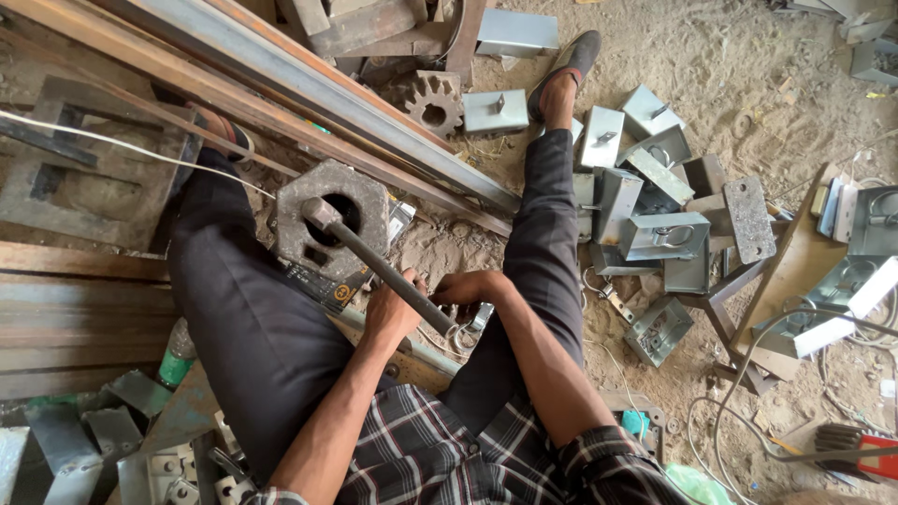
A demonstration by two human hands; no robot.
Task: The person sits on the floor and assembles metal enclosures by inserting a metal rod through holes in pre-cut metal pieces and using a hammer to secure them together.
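Observation:
I sit on the ground with my legs apart. My left hand [391, 309] is wrapped around the lower part of a heavy steel hammer handle [374, 266]. The hammer's head [319, 215] rests on a thick hexagonal iron block [367, 192] with a round hole. My right hand [470, 288] sits beside the handle's end, its fingers closed on a small shiny metal piece [479, 320] between my thighs; what exactly it pinches is hard to tell.
A long steel beam [309, 89] runs diagonally behind the block. Several folded sheet-metal boxes [666, 234] lie by my right leg, with a gear wheel [434, 101] farther off. Wooden planks [65, 309] and a green bottle [175, 360] lie left; wires and a red tool [865, 447] right.

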